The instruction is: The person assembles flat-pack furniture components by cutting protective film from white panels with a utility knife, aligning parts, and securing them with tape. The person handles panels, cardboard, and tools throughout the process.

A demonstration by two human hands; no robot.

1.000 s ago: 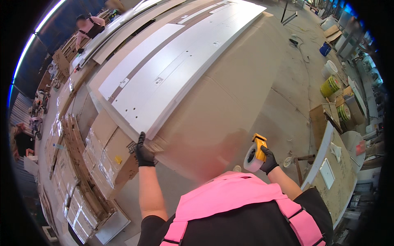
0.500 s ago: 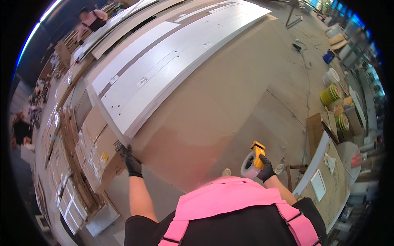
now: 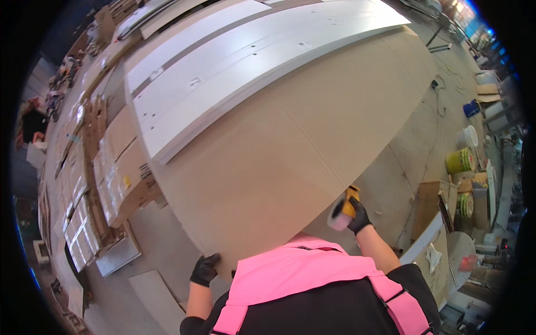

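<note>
My left hand point(image 3: 205, 270), in a black glove, is at the near left corner of a large brown cardboard sheet point(image 3: 268, 162). Its fingers are closed at the edge, apparently gripping it. In my right hand point(image 3: 359, 216), also gloved in black, is a yellow tape dispenser point(image 3: 352, 200) carrying a wide roll of clear tape point(image 3: 337, 215). The dispenser is beside the sheet's right edge. Long white panels point(image 3: 223, 84), with small dark holes and labels, lie stacked on the far part of the cardboard.
Wrapped cardboard packages point(image 3: 120, 167) lie to the left, near a flat board point(image 3: 159, 301) on the floor. On the right stand a yellow-green bucket point(image 3: 459, 161), a white bucket point(image 3: 467, 137) and a cardboard box point(image 3: 430, 206). A cable point(image 3: 441, 95) trails across the floor.
My left hand has come from the panels' near end toward my body, and the cardboard now spreads close to me. My right hand keeps the dispenser, now nearer the cardboard edge. The view has shifted.
</note>
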